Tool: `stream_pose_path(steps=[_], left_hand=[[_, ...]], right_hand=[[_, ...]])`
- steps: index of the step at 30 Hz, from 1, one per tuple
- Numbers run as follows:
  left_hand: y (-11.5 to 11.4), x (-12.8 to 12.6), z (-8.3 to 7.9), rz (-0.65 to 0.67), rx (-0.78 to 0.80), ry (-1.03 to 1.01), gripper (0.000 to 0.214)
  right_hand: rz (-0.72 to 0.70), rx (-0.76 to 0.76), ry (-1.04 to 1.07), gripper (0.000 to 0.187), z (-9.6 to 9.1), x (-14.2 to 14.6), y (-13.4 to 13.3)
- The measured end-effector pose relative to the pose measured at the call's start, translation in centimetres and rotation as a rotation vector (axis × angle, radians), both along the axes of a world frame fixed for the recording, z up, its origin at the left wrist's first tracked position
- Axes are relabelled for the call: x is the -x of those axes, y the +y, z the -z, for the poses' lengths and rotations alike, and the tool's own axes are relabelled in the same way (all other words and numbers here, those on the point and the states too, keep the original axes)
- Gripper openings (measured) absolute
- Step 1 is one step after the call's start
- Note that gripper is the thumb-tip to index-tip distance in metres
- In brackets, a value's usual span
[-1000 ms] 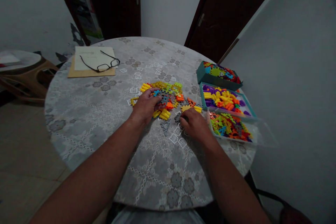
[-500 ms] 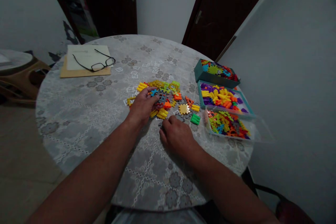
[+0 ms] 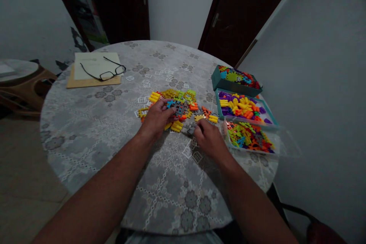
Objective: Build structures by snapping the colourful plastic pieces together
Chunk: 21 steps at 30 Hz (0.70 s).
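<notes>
My left hand (image 3: pixel 154 120) is closed on a grey toothed building piece (image 3: pixel 180 108) with a blue piece (image 3: pixel 170 103) at its far edge, held over the loose pieces. To the right, my right hand (image 3: pixel 211 137) has its fingers curled at the near edge of the pile. Its fingertips meet beside a grey piece (image 3: pixel 190 129) and in front of a gold square piece (image 3: pixel 199 117); what they pinch is hidden. Yellow tube pieces (image 3: pixel 175 126), an orange tube piece (image 3: pixel 193 106) and a red-orange triangle piece (image 3: pixel 206 111) lie around the hands.
Colourful pieces fill a teal box (image 3: pixel 219 82), a teal-edged tray (image 3: pixel 267 113) and a clear container (image 3: pixel 251 148) on the right of the round table. Black-framed glasses (image 3: pixel 107 75) rest on papers (image 3: pixel 98 59) at the far left. A patterned cloth (image 3: pixel 160 187) covers the table.
My right hand has shifted right and slightly forward, from the near side of the pile toward the gold square. My left hand stays nearly in place, still holding the grey piece.
</notes>
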<state>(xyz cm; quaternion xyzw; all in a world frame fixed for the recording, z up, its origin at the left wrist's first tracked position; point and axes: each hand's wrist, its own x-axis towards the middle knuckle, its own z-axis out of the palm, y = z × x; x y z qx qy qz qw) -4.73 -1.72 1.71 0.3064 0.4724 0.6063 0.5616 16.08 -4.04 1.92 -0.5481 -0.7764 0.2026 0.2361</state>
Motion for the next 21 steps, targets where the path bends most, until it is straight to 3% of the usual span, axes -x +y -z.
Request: stream_pose_path(steps=[5, 13, 17, 21], left_hand=[[-0.3, -0.3, 0.2, 0.099, 0.001, 0.041, 0.030], [-0.5, -0.6, 0.3, 0.143, -0.022, 0.093, 0.027], [-0.4, -0.5, -0.2, 0.112, -0.002, 0.076, 0.030], [-0.2, -0.4, -0.8, 0.037, 0.035, 0.078, 0.038]], right_hand=[[0.020, 0.005, 0.259, 0.021, -0.4, -0.9, 0.6], [-0.009, 0.026, 0.330, 0.023, -0.2, -0.5, 0.5], [-0.006, -0.095, 0.273, 0.021, -1.4, -1.1, 0.7], [0.087, -0.281, 0.115, 0.021, -3.8, -4.3, 0.5]])
